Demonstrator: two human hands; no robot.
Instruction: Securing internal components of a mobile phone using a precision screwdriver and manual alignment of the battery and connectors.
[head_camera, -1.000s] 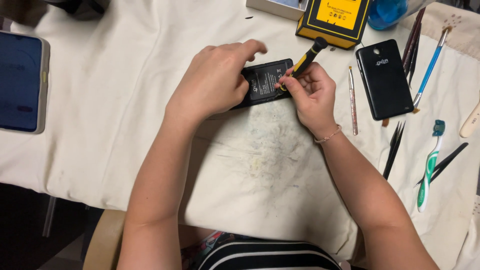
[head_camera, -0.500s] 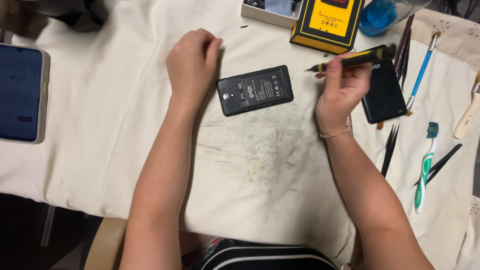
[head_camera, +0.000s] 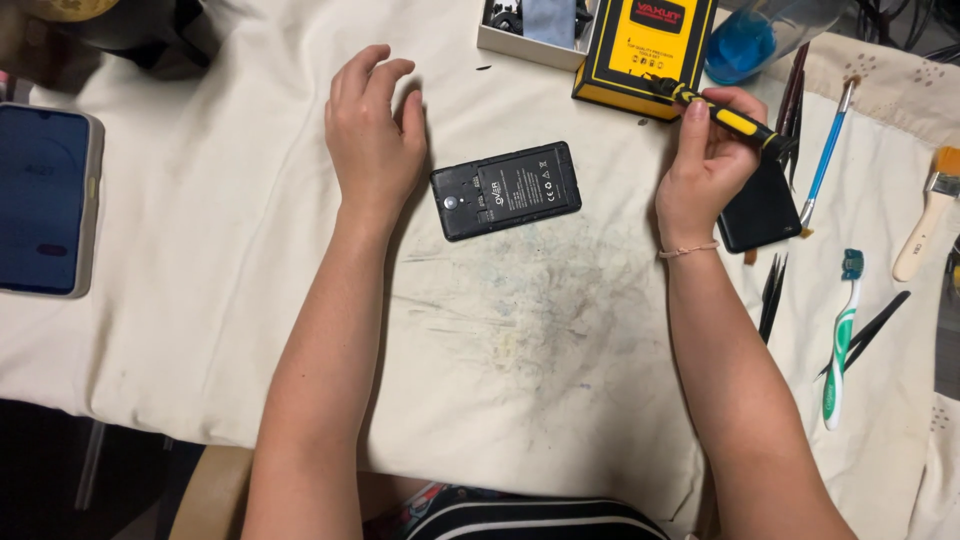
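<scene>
A black phone with its back cover off (head_camera: 507, 189) lies face down on the stained white cloth (head_camera: 520, 330), battery showing. My left hand (head_camera: 372, 135) rests flat on the cloth just left of it, fingers apart, holding nothing. My right hand (head_camera: 706, 165) is raised to the right of the phone and grips a black and yellow screwdriver (head_camera: 722, 116), its tip pointing up left toward a yellow and black box (head_camera: 640, 45). Under that hand lies a black back cover (head_camera: 765, 212).
A dark blue tablet (head_camera: 42, 200) lies at the left edge. On the right are tweezers (head_camera: 772, 295), a green and white toothbrush (head_camera: 840, 340), a blue-handled brush (head_camera: 826, 150) and a paintbrush (head_camera: 930, 215). A small white box (head_camera: 530, 30) and a blue container (head_camera: 745, 40) stand at the back.
Both hands have left the phone. My left hand moved left and settled flat on the cloth. My right hand lifted the screwdriver away to the right, turning its tip toward the yellow box.
</scene>
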